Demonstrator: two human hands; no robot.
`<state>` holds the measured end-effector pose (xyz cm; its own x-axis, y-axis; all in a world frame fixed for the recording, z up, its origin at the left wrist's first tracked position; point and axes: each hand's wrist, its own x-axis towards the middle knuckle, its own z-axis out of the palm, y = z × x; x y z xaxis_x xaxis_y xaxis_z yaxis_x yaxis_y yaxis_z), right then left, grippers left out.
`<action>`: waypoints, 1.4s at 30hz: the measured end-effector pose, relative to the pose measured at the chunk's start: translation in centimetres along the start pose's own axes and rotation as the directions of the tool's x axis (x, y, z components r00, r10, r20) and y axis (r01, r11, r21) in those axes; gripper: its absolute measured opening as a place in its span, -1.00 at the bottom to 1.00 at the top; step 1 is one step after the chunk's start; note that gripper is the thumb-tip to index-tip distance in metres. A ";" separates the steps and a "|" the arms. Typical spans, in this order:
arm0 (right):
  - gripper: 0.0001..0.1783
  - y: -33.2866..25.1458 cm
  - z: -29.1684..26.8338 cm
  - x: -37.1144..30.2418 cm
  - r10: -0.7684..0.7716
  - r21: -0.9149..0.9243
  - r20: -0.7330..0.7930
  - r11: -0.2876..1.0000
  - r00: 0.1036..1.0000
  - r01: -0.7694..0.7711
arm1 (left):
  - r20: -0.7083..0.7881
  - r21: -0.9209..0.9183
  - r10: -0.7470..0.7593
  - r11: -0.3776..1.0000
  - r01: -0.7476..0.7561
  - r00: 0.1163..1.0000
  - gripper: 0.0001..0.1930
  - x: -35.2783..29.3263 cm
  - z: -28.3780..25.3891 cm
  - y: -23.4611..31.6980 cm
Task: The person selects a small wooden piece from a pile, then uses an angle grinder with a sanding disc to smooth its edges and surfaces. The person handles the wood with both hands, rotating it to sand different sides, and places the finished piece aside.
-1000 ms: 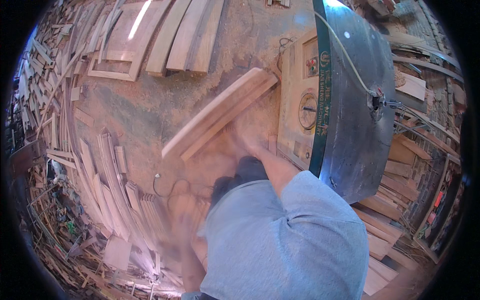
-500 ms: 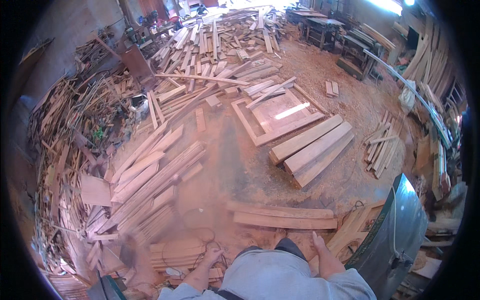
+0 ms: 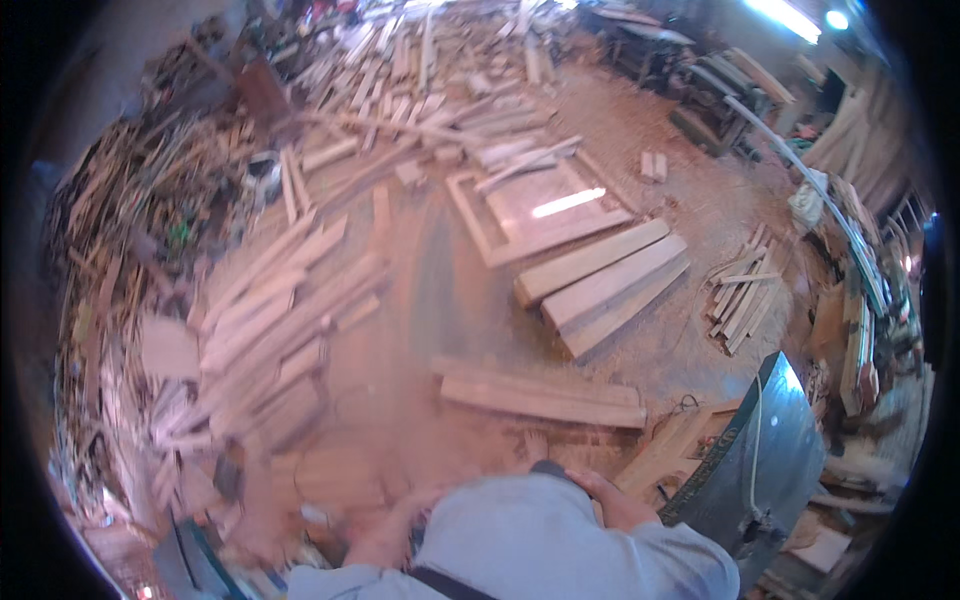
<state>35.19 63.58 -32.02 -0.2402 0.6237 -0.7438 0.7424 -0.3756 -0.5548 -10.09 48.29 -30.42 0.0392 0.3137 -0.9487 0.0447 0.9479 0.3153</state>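
My left hand point(image 3: 428, 497) is low and close against my body at the lower middle. Blur and my grey shirt hide its fingers, so what it holds, if anything, does not show. Beside my dark-clothed knee point(image 3: 547, 468) my right hand point(image 3: 588, 484) seems to rest or touch, its fingers smeared and partly hidden. Just ahead of my knees lie two long pale boards point(image 3: 540, 398) side by side. A blurred stack of flat boards point(image 3: 325, 475) lies beyond my left forearm.
A dark metal machine panel point(image 3: 750, 445) with a cord stands at my right. Farther ahead are thick beams point(image 3: 610, 290) and a wooden frame point(image 3: 475, 235). Long planks point(image 3: 270, 350) lie at the left, with a heap of scrap sticks point(image 3: 150, 200) behind them.
The view has tilted and shifted, and it is blurrier. My right hand has moved left, inward to my knee, from stretched out at the side. My left hand has drawn in against my body.
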 end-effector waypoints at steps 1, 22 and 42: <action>-0.27 1.4 0.6 -0.3 -0.116 -0.057 0.036 0.991 0.993 0.118 | 0.059 0.091 0.057 0.994 -0.062 0.997 -0.41 0.9 0.9 -0.8; -0.74 -48.1 -23.6 -25.0 -0.721 0.976 0.194 0.076 -0.665 0.202 | -0.441 -0.056 0.269 0.944 -0.325 0.856 -0.45 0.1 15.6 4.6; -0.63 -19.0 -29.3 -10.4 -0.622 -0.211 0.739 0.151 0.259 0.966 | -0.448 0.574 0.722 0.684 -0.450 0.527 -0.43 -24.9 24.8 6.0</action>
<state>41.93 84.29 -2.85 -0.9862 -0.1110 -0.1226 0.0121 0.6906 -0.7232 13.92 44.84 -4.32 -0.3939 0.8747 -0.2825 0.5857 0.4757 0.6562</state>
